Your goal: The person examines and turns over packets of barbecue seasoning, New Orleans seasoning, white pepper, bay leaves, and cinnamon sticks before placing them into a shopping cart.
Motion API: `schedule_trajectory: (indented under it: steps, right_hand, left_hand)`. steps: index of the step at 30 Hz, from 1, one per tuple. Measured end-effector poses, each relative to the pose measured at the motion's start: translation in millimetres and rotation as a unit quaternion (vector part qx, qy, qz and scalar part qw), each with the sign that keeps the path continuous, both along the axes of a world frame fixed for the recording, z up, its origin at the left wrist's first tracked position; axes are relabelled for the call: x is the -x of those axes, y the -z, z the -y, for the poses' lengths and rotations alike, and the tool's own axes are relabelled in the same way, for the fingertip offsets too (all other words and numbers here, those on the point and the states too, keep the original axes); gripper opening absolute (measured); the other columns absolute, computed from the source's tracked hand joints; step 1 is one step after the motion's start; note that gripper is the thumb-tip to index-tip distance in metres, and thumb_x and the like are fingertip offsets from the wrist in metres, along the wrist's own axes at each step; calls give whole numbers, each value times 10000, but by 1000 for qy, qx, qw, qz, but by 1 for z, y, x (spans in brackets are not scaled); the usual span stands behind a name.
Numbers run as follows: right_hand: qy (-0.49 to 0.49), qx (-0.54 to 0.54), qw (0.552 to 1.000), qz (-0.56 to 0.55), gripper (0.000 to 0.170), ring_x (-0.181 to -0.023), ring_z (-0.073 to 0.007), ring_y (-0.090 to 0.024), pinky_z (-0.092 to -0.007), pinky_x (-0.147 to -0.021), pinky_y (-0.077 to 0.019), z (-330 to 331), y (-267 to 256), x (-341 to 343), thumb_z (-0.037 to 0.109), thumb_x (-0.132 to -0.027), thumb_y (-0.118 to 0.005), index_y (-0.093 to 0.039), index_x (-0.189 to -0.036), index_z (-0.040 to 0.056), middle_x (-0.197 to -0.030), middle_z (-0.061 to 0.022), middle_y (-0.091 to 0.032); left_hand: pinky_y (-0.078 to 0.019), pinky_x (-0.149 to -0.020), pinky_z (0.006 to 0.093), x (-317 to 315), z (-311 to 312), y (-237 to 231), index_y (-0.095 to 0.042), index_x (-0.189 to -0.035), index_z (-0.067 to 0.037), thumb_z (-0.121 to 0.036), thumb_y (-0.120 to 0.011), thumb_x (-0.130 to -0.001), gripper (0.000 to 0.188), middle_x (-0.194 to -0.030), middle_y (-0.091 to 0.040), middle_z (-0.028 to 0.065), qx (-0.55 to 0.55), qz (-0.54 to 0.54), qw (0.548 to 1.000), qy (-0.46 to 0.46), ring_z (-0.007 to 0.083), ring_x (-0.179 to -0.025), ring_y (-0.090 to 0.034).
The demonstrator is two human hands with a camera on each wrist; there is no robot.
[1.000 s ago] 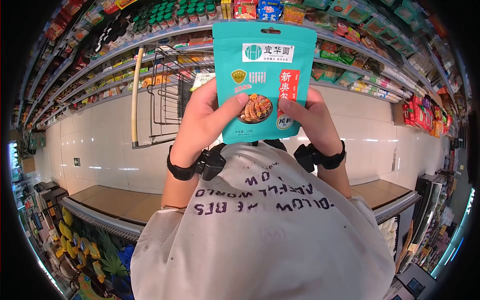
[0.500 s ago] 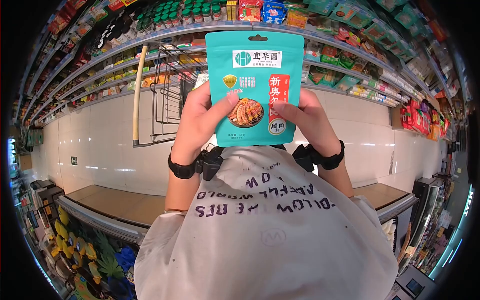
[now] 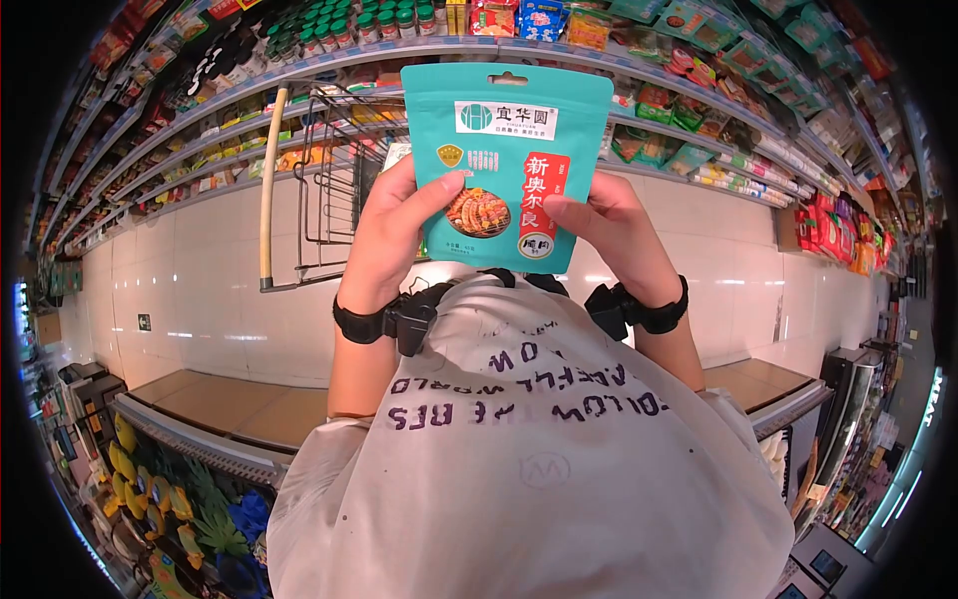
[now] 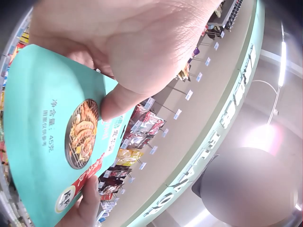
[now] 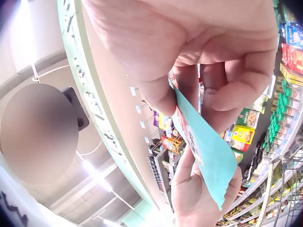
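A teal seasoning pouch point(image 3: 479, 150) with a hang hole, a red label and a picture of grilled sausages is held up in front of the chest, printed side facing me. My left hand point(image 3: 391, 225) grips its left edge, thumb lying on the front by the food picture. On the opposite edge my right hand point(image 3: 624, 235) pinches it, thumb across the red label; the fingers of both hands are mostly hidden behind. In the left wrist view the pouch point(image 4: 52, 127) shows its front at a slant, while the right wrist view catches the pouch point(image 5: 206, 146) nearly edge-on.
Behind the pouch stands a wire shopping cart point(image 3: 334, 190) with a pale handle point(image 3: 269, 200). Store shelves point(image 3: 230, 100) curve across the back, carrying jars with green lids point(image 3: 399, 20) and many packets. Tiled floor point(image 3: 200, 270) lies between them and a display ledge point(image 3: 230, 404) near me.
The pouch, held in both hands, has shifted left in the head view and tilted slightly clockwise. Both hands keep their grip on it.
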State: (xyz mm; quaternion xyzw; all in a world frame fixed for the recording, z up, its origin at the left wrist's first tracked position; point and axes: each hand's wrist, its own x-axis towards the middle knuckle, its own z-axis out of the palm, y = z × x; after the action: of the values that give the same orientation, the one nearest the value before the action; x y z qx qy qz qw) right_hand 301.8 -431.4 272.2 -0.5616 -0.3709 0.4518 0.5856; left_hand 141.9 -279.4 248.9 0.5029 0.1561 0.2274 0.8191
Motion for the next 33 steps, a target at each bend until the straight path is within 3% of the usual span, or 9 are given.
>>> schedule_trajectory:
  steps: [10,16,24,28,33]
  right_hand:
    - [17,41,999,27,272,-774,-52,-540,-224,-639,-448,4,6,-7,252,-929,-564,-645,-1022,10,-895,-8,-638]
    - [38,28,998,-29,293,-799,-54,-561,-223,-679,-459,-2,2,-3,269,-929,-562,-626,-1028,2,-907,-15,-647]
    - [-37,-22,999,6,333,-835,-81,-573,-228,-708,-468,-11,11,0,222,-879,-645,-589,-1137,18,-945,-25,-639]
    - [-104,17,994,6,357,-864,-83,-563,-244,-760,-470,-12,8,-8,250,-896,-621,-580,-1150,3,-967,-36,-634]
    - [-134,-10,990,39,375,-860,-71,-556,-238,-745,-472,-16,2,-2,259,-906,-604,-558,-1170,-3,-993,-37,-626]
  left_hand:
    - [-488,-855,295,-11,-5,11,-517,-1187,21,-132,-559,-899,329,-1122,-607,107,48,26,998,27,152,-981,-601]
    - [-504,-839,293,-18,-4,17,-510,-1188,20,-119,-550,-904,319,-1120,-607,111,124,1,992,18,154,-976,-610]
    - [-475,-887,316,-21,-14,29,-466,-1240,-1,-125,-553,-908,365,-1184,-571,99,152,45,987,-4,164,-1042,-576]
    - [-447,-913,326,-17,-19,34,-465,-1246,-1,-132,-563,-904,379,-1193,-566,91,132,65,989,-9,165,-1054,-559]
    - [-446,-916,329,-11,-24,42,-464,-1250,1,-134,-565,-901,387,-1187,-570,97,138,94,986,5,170,-1056,-560]
